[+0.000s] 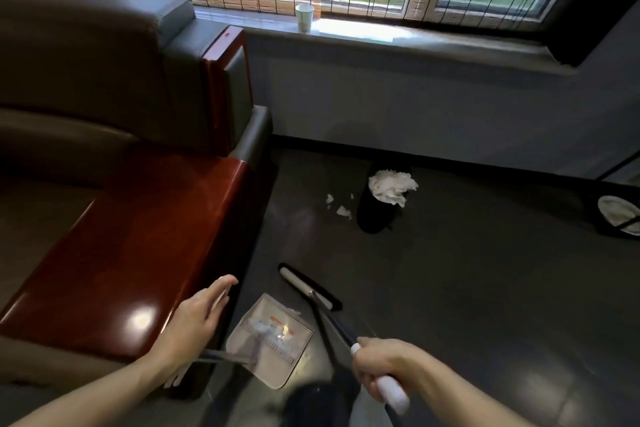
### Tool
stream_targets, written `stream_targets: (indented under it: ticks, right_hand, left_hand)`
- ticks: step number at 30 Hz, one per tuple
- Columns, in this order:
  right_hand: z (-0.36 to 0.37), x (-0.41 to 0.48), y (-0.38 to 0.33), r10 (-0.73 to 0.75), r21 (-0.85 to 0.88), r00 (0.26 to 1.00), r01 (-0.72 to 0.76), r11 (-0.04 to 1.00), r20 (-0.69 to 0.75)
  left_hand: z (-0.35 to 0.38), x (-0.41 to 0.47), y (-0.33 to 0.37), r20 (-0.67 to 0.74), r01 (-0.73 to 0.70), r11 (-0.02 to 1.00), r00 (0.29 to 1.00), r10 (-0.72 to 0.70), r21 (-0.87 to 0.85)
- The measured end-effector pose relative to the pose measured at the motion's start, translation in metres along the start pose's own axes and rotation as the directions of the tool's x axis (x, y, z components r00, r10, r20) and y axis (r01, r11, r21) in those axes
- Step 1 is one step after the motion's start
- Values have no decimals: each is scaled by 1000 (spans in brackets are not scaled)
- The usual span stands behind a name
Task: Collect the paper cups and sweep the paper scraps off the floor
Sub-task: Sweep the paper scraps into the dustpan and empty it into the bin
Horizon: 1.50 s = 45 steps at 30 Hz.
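Note:
A white paper cup (304, 17) stands on the windowsill (450, 42). A few white paper scraps (341, 210) lie on the dark floor beside a black bin (372, 218). My right hand (381, 366) grips the white end of a broom handle; the broom head (308, 288) rests on the floor just above a light dustpan (273, 340) that holds some scraps. My left hand (197, 315) hovers with straight fingers at the edge of the sofa armrest, over the dustpan's thin handle (225, 356). I see nothing held in it.
A dark sofa with a glossy red-brown wooden armrest (131, 253) fills the left side. The black bin is heaped with crumpled white paper (393, 185). A second bin with a light liner (620, 218) sits at the right edge. Open floor lies between the bins.

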State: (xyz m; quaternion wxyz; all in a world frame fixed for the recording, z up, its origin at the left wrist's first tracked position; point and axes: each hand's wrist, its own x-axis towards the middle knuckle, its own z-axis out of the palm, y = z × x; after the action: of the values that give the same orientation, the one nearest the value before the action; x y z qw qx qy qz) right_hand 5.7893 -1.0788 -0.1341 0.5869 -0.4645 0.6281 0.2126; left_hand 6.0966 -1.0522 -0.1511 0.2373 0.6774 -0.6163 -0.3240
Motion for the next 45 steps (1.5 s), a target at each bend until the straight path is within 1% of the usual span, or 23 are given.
stream_targets:
  ticks: [2, 5, 7, 8, 10, 13, 17, 19, 23, 28, 31, 35, 38, 42, 45]
  right_hand:
    - [9, -8, -4, -6, 147, 999, -2, 989, 54]
    - [-1, -25, -10, 26, 394, 986, -90, 915, 164]
    - [-4, -41, -10, 10, 456, 980, -102, 884, 200]
    - [-2, -50, -9, 2, 457, 983, -87, 885, 182]
    - [8, -61, -3, -22, 432, 996, -16, 902, 83]
    - [15, -69, 0, -51, 401, 998, 61, 914, -37]
    - [-8, -55, -7, -101, 305, 981, 148, 941, -166]
    - [-29, -42, -13, -123, 294, 970, 182, 938, -208]
    - [-88, 0, -34, -115, 358, 952, 216, 908, -282]
    - [-181, 56, -77, -76, 432, 945, 216, 875, -318]
    - [-236, 87, -99, -64, 387, 939, 201, 900, -337]
    - [-295, 128, -121, -89, 235, 937, 175, 956, -337]
    - [-326, 156, -131, -80, 143, 932, 138, 980, -353]
    - [-348, 179, -133, -38, 55, 949, 58, 997, -312]
    - [-330, 173, -134, -64, -90, 961, 41, 995, -269]
  left_hand:
    - [-1, -2, 2, -2, -6, 1000, 1000, 6, 0]
    - [-3, -5, 2, 0, -2, 1000, 1000, 2, -31]
    - [-7, -9, 2, 12, 1, 998, 1000, -1, -59]
    - [-8, -10, 2, 15, 0, 997, 1000, 2, -77]
    - [-11, -11, 5, 10, -1, 994, 1000, 2, -108]
    - [-16, -6, 10, 1, -12, 994, 1000, 12, -104]
    - [-23, 12, 26, -34, -16, 992, 999, 12, -123]
    - [-23, 26, 34, -46, -18, 989, 999, 11, -147]
    - [-21, 68, 51, -75, -34, 987, 997, 22, -158]
    - [-11, 130, 60, -75, -29, 992, 997, 21, -119]
    - [-5, 172, 58, -76, -15, 995, 997, 7, -98]
    - [3, 225, 55, -60, 17, 994, 998, -24, -108]
    - [11, 255, 49, -34, 33, 993, 999, -38, -117]
    - [15, 291, 50, -36, 34, 997, 999, -36, -75]
    - [14, 303, 51, -48, 17, 998, 999, -20, -61]
